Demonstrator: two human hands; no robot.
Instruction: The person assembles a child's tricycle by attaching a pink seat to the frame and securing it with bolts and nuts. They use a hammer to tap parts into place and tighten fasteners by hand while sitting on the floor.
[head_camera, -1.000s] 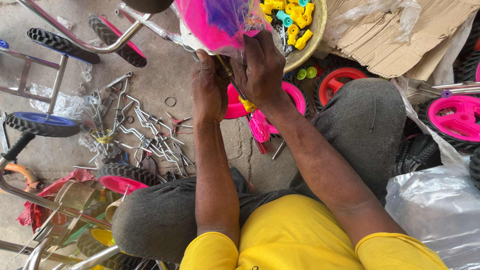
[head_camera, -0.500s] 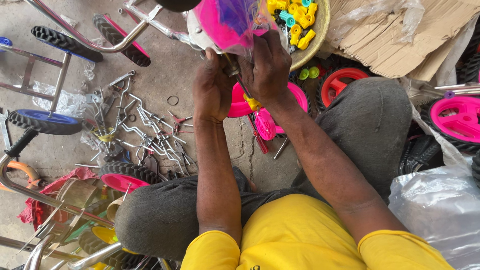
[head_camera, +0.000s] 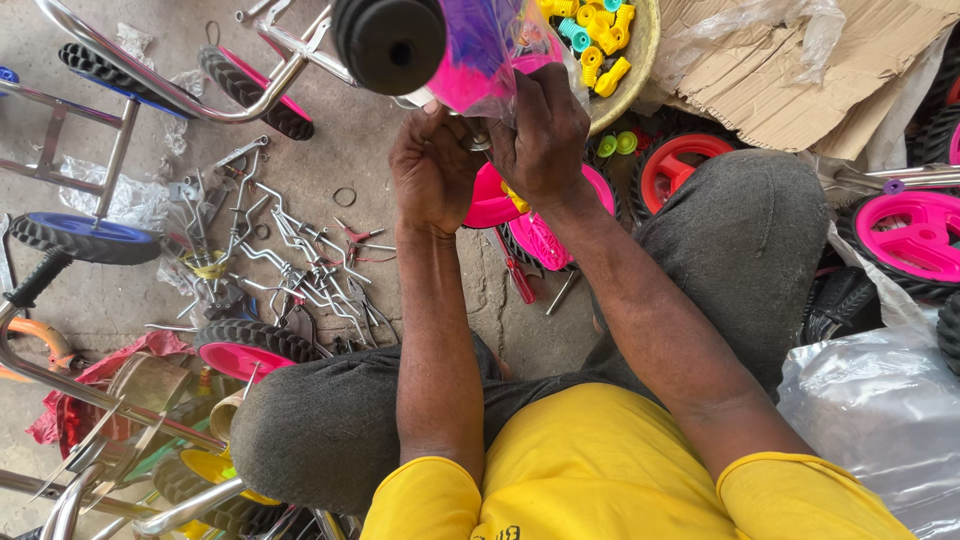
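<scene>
Where the concrete floor (head_camera: 420, 290) shows at the far left, it is grey, stained and crowded: a blue-rimmed wheel (head_camera: 85, 238) with a black tyre lies flat beside a chrome tube frame (head_camera: 150, 85), and crumpled clear plastic (head_camera: 110, 200) sits between them. Just right of that, a scatter of bent metal rods and brackets (head_camera: 290, 265) spreads over the floor, with a pink wheel (head_camera: 245, 352) at its lower edge, touching the person's grey trouser knee. Red foil and a tin lie near the bottom left corner.

Toward the middle, the left hand (head_camera: 432, 170) is curled with its fingertips pressed together on a small metal fitting (head_camera: 476, 138) at the end of a handlebar, just below the black rubber grip (head_camera: 390, 42). The right hand (head_camera: 545, 135) meets it from the other side, fingers closed over the same fitting and over the pink and purple streamers in clear wrap (head_camera: 485, 50) that hang from the bar. Both hands touch each other above two pink wheels (head_camera: 540, 235) on the floor.

Further right, a shallow bowl (head_camera: 640, 50) holds yellow and teal plastic parts, a red wheel (head_camera: 685, 165) lies beside the raised knee, flattened cardboard (head_camera: 790, 70) lies behind, and another pink wheel (head_camera: 915, 240) and a clear plastic bag (head_camera: 880, 420) fill the right edge.
</scene>
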